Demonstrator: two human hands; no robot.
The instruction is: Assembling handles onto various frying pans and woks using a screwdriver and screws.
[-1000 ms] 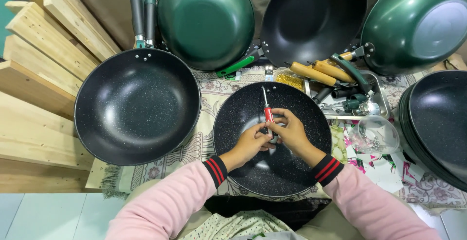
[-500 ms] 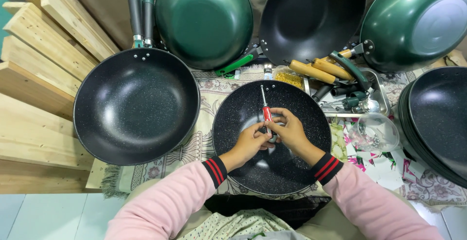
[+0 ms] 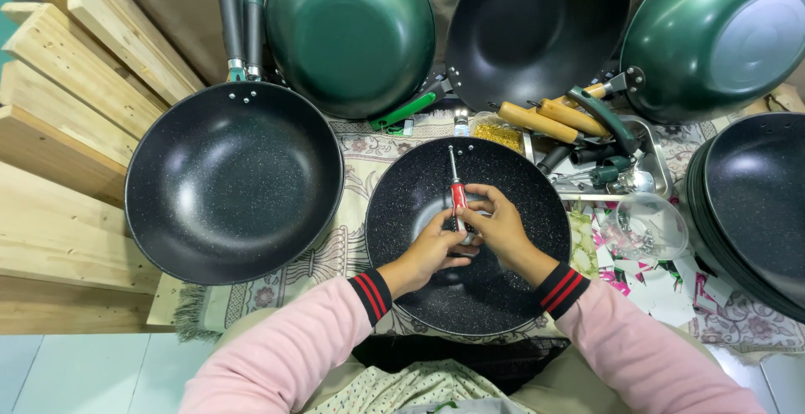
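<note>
Screwdriver, red handle, shaft pointing away from the person, held over the middle of the small black pan. Right hand clamped on the handle, fingers curled round it. Left hand closed against the handle's lower end, touching the right hand; what its fingertips pinch, cannot tell. The pan sits on a patterned cloth right in front of the person. Bigger black pan just left of it, two grey handles up. Green wok and black wok behind. Second green wok far right, stacked black pans below it. Wooden handles and a clear bowl to the right. Wood planks left.
</note>
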